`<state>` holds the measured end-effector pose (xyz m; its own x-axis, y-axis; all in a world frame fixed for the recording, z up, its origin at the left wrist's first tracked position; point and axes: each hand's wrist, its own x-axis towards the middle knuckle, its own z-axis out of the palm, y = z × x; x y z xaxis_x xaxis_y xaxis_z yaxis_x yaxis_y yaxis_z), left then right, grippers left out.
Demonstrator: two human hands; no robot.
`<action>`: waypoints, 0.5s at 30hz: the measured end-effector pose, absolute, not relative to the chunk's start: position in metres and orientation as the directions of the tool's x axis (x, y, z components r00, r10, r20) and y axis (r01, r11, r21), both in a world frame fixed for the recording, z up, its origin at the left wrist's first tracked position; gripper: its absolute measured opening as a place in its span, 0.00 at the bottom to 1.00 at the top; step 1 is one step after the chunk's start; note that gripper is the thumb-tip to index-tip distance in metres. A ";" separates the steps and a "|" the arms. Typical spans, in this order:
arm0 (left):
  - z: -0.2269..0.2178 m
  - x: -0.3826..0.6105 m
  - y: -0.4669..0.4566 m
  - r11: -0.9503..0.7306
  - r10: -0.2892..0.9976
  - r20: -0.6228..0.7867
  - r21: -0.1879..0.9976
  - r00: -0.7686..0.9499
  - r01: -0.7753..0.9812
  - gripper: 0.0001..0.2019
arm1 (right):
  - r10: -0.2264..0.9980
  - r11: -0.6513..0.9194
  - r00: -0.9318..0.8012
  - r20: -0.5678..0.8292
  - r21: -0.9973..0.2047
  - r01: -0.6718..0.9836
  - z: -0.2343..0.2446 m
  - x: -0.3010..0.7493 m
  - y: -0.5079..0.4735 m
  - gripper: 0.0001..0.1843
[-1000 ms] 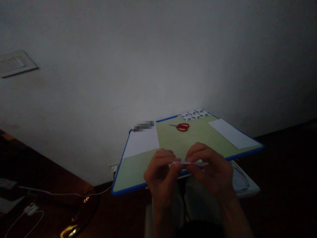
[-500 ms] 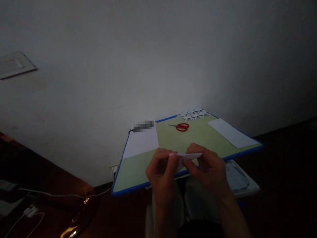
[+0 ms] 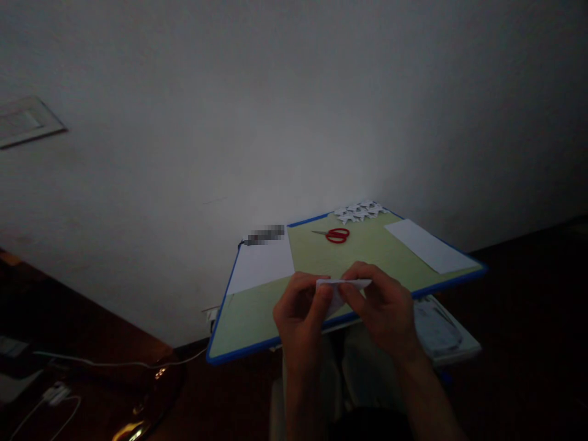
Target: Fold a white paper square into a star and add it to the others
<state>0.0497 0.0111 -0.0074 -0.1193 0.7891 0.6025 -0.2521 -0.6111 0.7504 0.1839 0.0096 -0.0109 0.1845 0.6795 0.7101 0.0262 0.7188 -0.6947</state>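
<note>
A small folded piece of white paper [image 3: 337,297] is pinched between my two hands above the front edge of the table. My left hand [image 3: 301,312] grips its left end, thumb on the near side. With thumb and fingers closed, my right hand [image 3: 384,309] holds the right part. Beyond them, red-handled scissors [image 3: 337,235] lie on the green tabletop [image 3: 316,260], blades to the left. Several small folded white paper pieces [image 3: 361,212] sit in rows at the back edge. The paper's lower part is partly hidden by my fingers.
White sheets lie at the table's left [image 3: 261,266] and right [image 3: 429,245]. A blurred-out dark item [image 3: 265,234] rests at the back left. The wall [image 3: 294,122] stands right behind the table. A white cable [image 3: 114,363] runs at lower left.
Both hands have shifted very slightly, the right one a little up and left. My right thumb has moved up on the paper. The table's things are unchanged.
</note>
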 end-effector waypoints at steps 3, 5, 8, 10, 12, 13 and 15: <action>-0.008 0.050 0.012 -0.565 0.822 0.561 0.783 -0.096 -0.262 0.05 | 0.696 0.694 0.267 0.666 -0.720 -0.015 -0.011 0.181 0.011 0.04; -0.009 0.049 0.014 -0.537 0.841 0.532 0.798 -0.100 -0.274 0.08 | 0.715 0.676 0.300 0.632 -0.734 -0.065 -0.011 0.180 0.011 0.03; -0.009 0.049 0.016 -0.532 0.845 0.522 0.800 -0.115 -0.278 0.06 | 0.720 0.677 0.291 0.629 -0.729 -0.098 -0.010 0.180 0.010 0.04; -0.007 0.048 0.016 -0.568 0.822 0.555 0.785 -0.126 -0.247 0.04 | 0.711 0.694 0.251 0.657 -0.712 -0.103 -0.010 0.182 0.010 0.03; -0.005 0.047 0.015 -0.618 0.786 0.605 0.760 -0.129 -0.199 0.03 | 0.702 0.709 0.208 0.681 -0.698 -0.104 -0.010 0.184 0.010 0.06; -0.003 0.046 0.014 -0.641 0.768 0.628 0.748 -0.126 -0.174 0.03 | 0.694 0.718 0.191 0.695 -0.689 -0.100 -0.009 0.184 0.011 0.07; -0.001 0.045 0.013 -0.675 0.737 0.666 0.725 -0.112 -0.134 0.03 | 0.672 0.738 0.168 0.721 -0.670 -0.080 -0.009 0.185 0.012 0.07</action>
<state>0.0448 0.0127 -0.0012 -0.1122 0.7375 0.6660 -0.1343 -0.6753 0.7252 0.1853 0.0116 -0.0087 0.1677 0.6721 0.7212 -0.0797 0.7384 -0.6696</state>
